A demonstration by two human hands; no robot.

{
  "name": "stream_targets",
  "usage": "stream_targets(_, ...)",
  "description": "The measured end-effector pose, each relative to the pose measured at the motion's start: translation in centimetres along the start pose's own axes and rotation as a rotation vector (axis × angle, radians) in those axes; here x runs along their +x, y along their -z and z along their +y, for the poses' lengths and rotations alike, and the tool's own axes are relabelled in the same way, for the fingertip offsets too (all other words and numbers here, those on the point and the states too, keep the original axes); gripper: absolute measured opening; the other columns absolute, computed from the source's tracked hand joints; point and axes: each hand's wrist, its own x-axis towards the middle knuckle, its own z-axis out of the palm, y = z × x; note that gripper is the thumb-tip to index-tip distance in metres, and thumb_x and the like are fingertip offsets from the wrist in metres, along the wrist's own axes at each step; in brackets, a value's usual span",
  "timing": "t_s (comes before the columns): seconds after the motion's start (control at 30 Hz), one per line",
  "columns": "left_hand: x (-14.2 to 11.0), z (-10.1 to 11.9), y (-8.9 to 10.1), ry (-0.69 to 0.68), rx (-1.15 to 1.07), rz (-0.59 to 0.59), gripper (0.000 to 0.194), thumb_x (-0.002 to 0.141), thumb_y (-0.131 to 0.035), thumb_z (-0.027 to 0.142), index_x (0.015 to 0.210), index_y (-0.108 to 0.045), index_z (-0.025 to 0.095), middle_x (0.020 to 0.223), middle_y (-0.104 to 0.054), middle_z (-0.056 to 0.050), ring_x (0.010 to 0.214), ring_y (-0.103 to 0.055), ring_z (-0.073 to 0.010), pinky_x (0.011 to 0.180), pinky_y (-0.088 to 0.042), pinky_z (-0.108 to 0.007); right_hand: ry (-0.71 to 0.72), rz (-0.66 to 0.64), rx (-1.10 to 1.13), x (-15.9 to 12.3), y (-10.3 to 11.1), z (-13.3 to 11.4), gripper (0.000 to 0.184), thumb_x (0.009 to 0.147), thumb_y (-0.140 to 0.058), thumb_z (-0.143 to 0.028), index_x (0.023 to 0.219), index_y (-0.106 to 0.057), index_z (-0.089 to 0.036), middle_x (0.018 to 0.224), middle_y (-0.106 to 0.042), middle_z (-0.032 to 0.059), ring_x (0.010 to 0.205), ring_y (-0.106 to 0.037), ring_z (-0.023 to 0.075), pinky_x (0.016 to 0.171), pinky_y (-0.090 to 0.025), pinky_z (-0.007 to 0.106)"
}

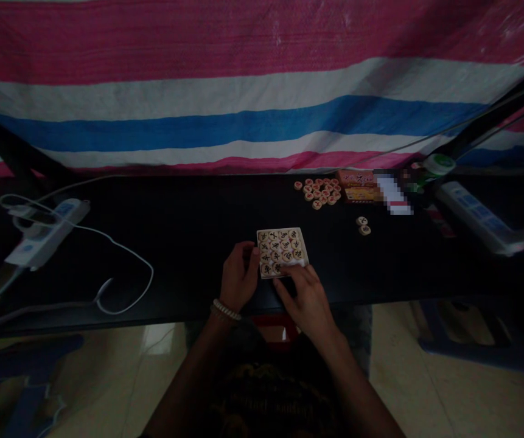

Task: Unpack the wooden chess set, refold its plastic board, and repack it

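Observation:
A shallow white tray (306, 248) lies on the black table in front of me, with rows of round Chinese chess pieces (286, 244) bearing black characters. My left hand (240, 277) is curled against the tray's left wall, its thumb along the edge. Over the front right corner reaches my right hand (306, 297). Its fingertips touch a piece in the front row, while the thumb stays apart, just outside the front wall. The fingers partly cover that row, so what lies beneath them is hidden.
Red-marked pieces (321, 190) lie loose at the back, beside an orange box (357, 185). Two more pieces (363, 225) sit right of the tray. Power strips (52, 234) (476, 219) stand at both sides, with a white cable (127, 246) looping on the left.

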Motion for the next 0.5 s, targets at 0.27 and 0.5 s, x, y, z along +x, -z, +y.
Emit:
stream_targets(0.27, 0.1, 0.1, 0.1, 0.004, 0.024, 0.002, 0.04, 0.106, -0.053, 0.054, 0.119, -0.064, 0.018, 0.106, -0.076, -0.013, 0.092, -0.076, -0.0253, 0.079, -0.062, -0.038, -0.001, 0.092, 0.016, -0.2, 1.9, 1.3, 0.02, 0.102, -0.063, -0.033, 0.118, -0.067, -0.023, 0.115, -0.073, 0.01, 0.106, -0.065, 0.0279, 0.092, -0.058, 0.047)
stream_targets(0.5, 0.2, 0.2, 0.1, -0.022, 0.037, 0.01, 0.036, 0.103, -0.058, 0.05, 0.117, -0.065, 0.017, 0.103, -0.075, -0.012, 0.089, -0.075, -0.0243, 0.075, -0.062, -0.036, -0.291, 0.555, -0.312, 3.3, 7.7, 12.7, 0.044, 0.09, -0.068, -0.038, 0.128, -0.063, -0.017, 0.134, -0.061, 0.0199, 0.113, -0.062, 0.0325, 0.099, -0.053, 0.054)
